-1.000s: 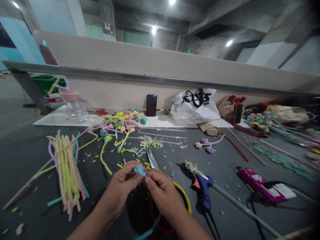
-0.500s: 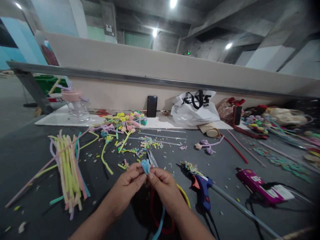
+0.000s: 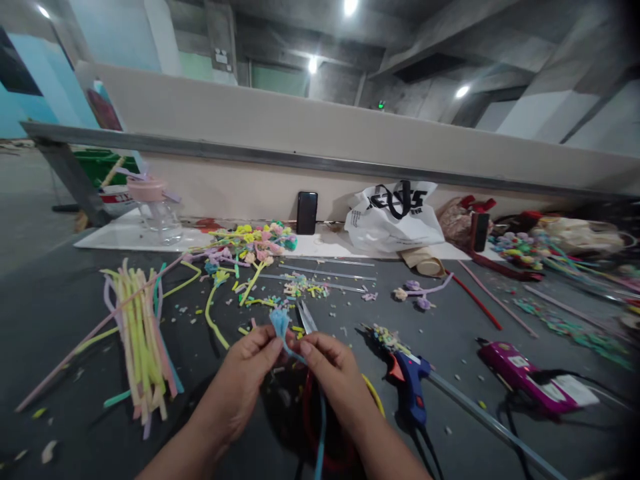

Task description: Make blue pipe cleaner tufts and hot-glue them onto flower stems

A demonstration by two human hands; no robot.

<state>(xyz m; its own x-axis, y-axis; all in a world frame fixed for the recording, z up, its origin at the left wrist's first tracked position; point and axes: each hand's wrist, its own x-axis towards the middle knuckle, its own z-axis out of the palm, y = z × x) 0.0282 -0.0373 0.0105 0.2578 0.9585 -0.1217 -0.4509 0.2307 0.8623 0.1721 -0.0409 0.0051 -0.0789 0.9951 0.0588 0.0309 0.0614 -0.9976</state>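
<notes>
A small light-blue pipe-cleaner flower sticks up from the fingertips of my left hand, which is closed in a pinch at its base. From there a blue pipe cleaner passes through the pinched fingers of my right hand and hangs down towards me. Just beyond my hands the blades of a pair of scissors point away; their red and yellow handles are partly hidden under my right hand and wrist.
A blue glue gun with a long glue stick lies at right, near a purple corded device. Pipe cleaners are bundled at left. Finished flowers, a phone and a white bag are at the back. Scraps litter the table.
My hands have moved slightly apart. The blue flower now stands at my left fingertips, and my right hand has slid onto the pipe cleaner trailing from it.
</notes>
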